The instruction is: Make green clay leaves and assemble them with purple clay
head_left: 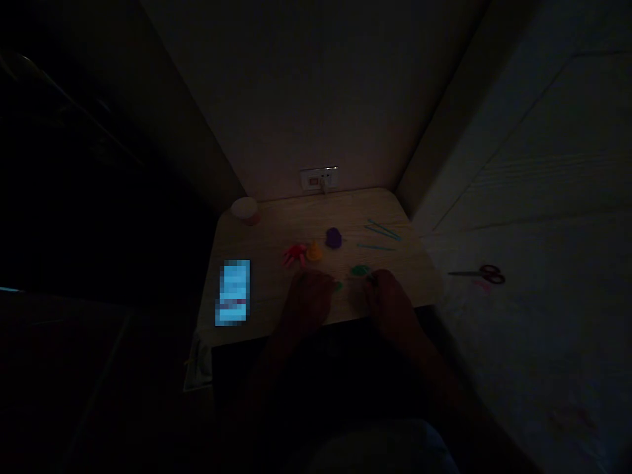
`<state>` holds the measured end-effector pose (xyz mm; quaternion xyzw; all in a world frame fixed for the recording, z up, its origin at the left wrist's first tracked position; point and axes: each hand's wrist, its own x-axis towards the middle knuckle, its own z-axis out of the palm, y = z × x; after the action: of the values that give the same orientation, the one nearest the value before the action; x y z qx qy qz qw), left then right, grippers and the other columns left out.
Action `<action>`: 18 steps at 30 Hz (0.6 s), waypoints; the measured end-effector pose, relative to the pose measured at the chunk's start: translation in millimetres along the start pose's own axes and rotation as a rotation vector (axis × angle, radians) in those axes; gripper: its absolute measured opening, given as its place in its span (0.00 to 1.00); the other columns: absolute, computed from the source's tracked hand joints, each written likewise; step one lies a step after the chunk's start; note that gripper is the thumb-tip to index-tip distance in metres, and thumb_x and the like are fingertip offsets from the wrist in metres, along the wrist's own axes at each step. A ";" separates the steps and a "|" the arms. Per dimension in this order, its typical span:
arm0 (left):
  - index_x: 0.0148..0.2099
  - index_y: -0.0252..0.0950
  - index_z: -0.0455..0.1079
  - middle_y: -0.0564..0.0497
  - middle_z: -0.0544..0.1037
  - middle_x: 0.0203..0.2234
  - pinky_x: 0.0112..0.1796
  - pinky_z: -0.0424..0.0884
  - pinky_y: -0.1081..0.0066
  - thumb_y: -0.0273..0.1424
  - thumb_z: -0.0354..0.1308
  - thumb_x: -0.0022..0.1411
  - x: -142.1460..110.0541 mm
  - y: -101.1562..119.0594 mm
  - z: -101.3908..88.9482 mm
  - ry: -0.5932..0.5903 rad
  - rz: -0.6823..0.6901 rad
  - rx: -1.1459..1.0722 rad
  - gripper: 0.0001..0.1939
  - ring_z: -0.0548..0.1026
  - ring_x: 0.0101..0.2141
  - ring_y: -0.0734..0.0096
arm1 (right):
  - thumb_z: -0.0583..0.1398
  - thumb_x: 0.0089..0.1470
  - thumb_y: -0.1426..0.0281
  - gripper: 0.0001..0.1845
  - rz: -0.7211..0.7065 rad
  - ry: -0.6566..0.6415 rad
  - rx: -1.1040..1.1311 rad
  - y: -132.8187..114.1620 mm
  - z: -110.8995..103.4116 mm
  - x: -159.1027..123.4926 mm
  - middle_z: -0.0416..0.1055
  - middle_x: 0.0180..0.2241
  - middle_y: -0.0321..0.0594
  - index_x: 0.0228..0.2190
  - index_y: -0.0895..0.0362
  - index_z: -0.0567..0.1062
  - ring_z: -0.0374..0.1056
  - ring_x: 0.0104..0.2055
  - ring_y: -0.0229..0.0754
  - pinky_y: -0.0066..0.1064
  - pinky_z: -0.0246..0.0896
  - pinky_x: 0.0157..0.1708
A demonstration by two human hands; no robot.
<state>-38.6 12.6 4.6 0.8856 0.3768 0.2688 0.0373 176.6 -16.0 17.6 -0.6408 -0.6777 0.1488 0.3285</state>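
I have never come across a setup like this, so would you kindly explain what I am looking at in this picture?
There is no machine here: a person works with two bare hands, and a camera worn on the head looks forward and down at them. It is very dark.

On the wooden tabletop, a bright, blurred-out screen lies at the left, with a pale tub behind it. Near the middle are small red-and-pink, orange and purple pieces, with three thin sticks to their right.

The left hand is beside a light green bit; the right hand is by a darker green piece. Whether either holds something is too dim to tell.
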 end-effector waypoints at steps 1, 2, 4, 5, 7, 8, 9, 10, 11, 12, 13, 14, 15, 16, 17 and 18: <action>0.57 0.37 0.74 0.44 0.80 0.53 0.59 0.60 0.47 0.24 0.54 0.68 -0.7 -0.4 -0.1 -0.037 0.045 0.000 0.18 0.73 0.54 0.52 | 0.50 0.67 0.68 0.12 -0.029 0.009 0.029 0.8 3.0 -6.8 0.74 0.39 0.52 0.43 0.56 0.72 0.70 0.41 0.54 0.45 0.67 0.43; 0.59 0.37 0.73 0.44 0.79 0.55 0.60 0.60 0.47 0.24 0.54 0.68 -1.3 -0.6 0.0 -0.070 0.076 -0.001 0.19 0.72 0.56 0.52 | 0.48 0.65 0.72 0.14 -0.050 0.025 0.058 1.2 6.8 -12.8 0.73 0.40 0.52 0.44 0.56 0.72 0.69 0.42 0.54 0.47 0.67 0.45; 0.63 0.39 0.71 0.44 0.78 0.58 0.61 0.60 0.47 0.24 0.54 0.68 -2.1 -0.4 0.6 -0.125 0.092 -0.002 0.23 0.71 0.59 0.51 | 0.47 0.62 0.78 0.18 -0.069 0.056 0.116 1.3 14.6 -21.7 0.74 0.42 0.51 0.45 0.54 0.73 0.70 0.46 0.54 0.48 0.68 0.48; 0.64 0.39 0.70 0.44 0.77 0.59 0.62 0.60 0.46 0.24 0.54 0.68 -2.3 -0.2 1.0 -0.149 0.089 -0.002 0.24 0.70 0.61 0.50 | 0.48 0.62 0.78 0.18 -0.063 0.059 0.138 1.5 17.7 -24.4 0.74 0.41 0.50 0.43 0.53 0.74 0.70 0.46 0.54 0.47 0.68 0.48; 0.66 0.39 0.68 0.44 0.75 0.61 0.62 0.59 0.44 0.25 0.54 0.68 -2.1 0.1 2.0 -0.184 0.082 -0.005 0.25 0.68 0.62 0.48 | 0.49 0.63 0.76 0.17 -0.039 0.044 0.152 3.4 20.9 -26.8 0.76 0.40 0.48 0.42 0.52 0.76 0.72 0.44 0.53 0.45 0.69 0.47; 0.67 0.39 0.67 0.44 0.75 0.62 0.62 0.60 0.43 0.25 0.54 0.68 -1.9 0.1 2.6 -0.193 0.082 -0.010 0.26 0.67 0.63 0.47 | 0.50 0.64 0.75 0.17 -0.025 0.026 0.142 5.0 21.1 -26.9 0.77 0.40 0.49 0.42 0.52 0.77 0.73 0.44 0.53 0.44 0.70 0.46; 0.67 0.39 0.67 0.44 0.75 0.62 0.61 0.60 0.42 0.25 0.54 0.68 -1.5 0.1 3.3 -0.194 0.079 -0.017 0.26 0.67 0.63 0.47 | 0.51 0.65 0.75 0.17 -0.016 0.007 0.125 7.0 20.6 -26.6 0.78 0.42 0.49 0.43 0.52 0.78 0.73 0.43 0.52 0.44 0.70 0.46; 0.67 0.39 0.67 0.44 0.74 0.62 0.61 0.60 0.43 0.25 0.54 0.68 -1.1 -0.1 4.0 -0.191 0.076 -0.026 0.26 0.67 0.63 0.47 | 0.51 0.65 0.74 0.17 -0.012 -0.012 0.107 9.3 19.8 -26.0 0.78 0.43 0.49 0.45 0.52 0.78 0.74 0.44 0.52 0.43 0.70 0.46; 0.67 0.39 0.67 0.45 0.75 0.62 0.61 0.60 0.43 0.25 0.55 0.68 -0.7 -0.3 4.8 -0.185 0.075 -0.037 0.27 0.67 0.63 0.48 | 0.52 0.65 0.74 0.17 -0.014 -0.032 0.092 11.6 18.8 -25.3 0.79 0.45 0.49 0.46 0.52 0.78 0.75 0.44 0.52 0.42 0.70 0.45; 0.67 0.40 0.67 0.45 0.75 0.62 0.62 0.60 0.44 0.25 0.55 0.68 -0.2 -0.6 5.5 -0.182 0.074 -0.045 0.27 0.67 0.63 0.48 | 0.52 0.66 0.73 0.17 -0.018 -0.051 0.078 14.0 17.9 -24.4 0.80 0.45 0.49 0.47 0.52 0.79 0.76 0.44 0.52 0.41 0.70 0.45; 0.67 0.40 0.67 0.45 0.75 0.62 0.62 0.60 0.44 0.25 0.55 0.67 0.2 -0.9 6.1 -0.181 0.073 -0.051 0.27 0.67 0.63 0.48 | 0.52 0.66 0.72 0.16 -0.021 -0.065 0.065 16.2 17.2 -23.4 0.80 0.44 0.48 0.47 0.52 0.79 0.76 0.43 0.51 0.40 0.69 0.44; 0.67 0.41 0.67 0.45 0.74 0.63 0.62 0.60 0.44 0.25 0.55 0.67 0.7 -1.2 6.5 -0.186 0.072 -0.054 0.27 0.67 0.63 0.49 | 0.52 0.67 0.71 0.16 -0.022 -0.075 0.050 18.4 16.8 -22.4 0.81 0.43 0.48 0.46 0.52 0.79 0.77 0.43 0.51 0.39 0.69 0.43; 0.67 0.41 0.67 0.45 0.74 0.63 0.63 0.59 0.44 0.25 0.55 0.68 1.2 -1.4 6.8 -0.196 0.073 -0.056 0.27 0.67 0.63 0.49 | 0.52 0.68 0.69 0.15 -0.019 -0.078 0.033 20.4 16.7 -21.3 0.81 0.42 0.48 0.45 0.53 0.79 0.77 0.42 0.51 0.38 0.69 0.42; 0.68 0.41 0.67 0.45 0.74 0.63 0.63 0.59 0.45 0.26 0.55 0.68 1.6 -1.5 6.9 -0.204 0.075 -0.058 0.27 0.67 0.63 0.50 | 0.51 0.69 0.68 0.16 -0.014 -0.073 0.017 22.3 16.8 -20.3 0.81 0.41 0.48 0.45 0.54 0.78 0.77 0.41 0.51 0.38 0.68 0.40; 0.68 0.41 0.66 0.45 0.73 0.63 0.63 0.59 0.46 0.26 0.54 0.68 2.0 -1.5 7.0 -0.206 0.078 -0.059 0.27 0.67 0.63 0.51 | 0.51 0.69 0.66 0.16 -0.006 -0.063 0.003 24.0 17.1 -19.4 0.81 0.40 0.49 0.45 0.55 0.78 0.77 0.39 0.51 0.37 0.67 0.39; 0.68 0.41 0.66 0.45 0.73 0.63 0.63 0.59 0.47 0.26 0.54 0.69 2.2 -1.4 6.9 -0.205 0.081 -0.061 0.27 0.67 0.63 0.51 | 0.50 0.70 0.65 0.17 0.003 -0.051 -0.005 25.3 17.4 -18.6 0.81 0.38 0.50 0.44 0.55 0.78 0.77 0.37 0.51 0.37 0.66 0.37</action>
<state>-34.7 16.0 -0.8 0.9214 0.3264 0.1896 0.0919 184.4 -26.8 -15.8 -0.6388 -0.6853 0.1639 0.3090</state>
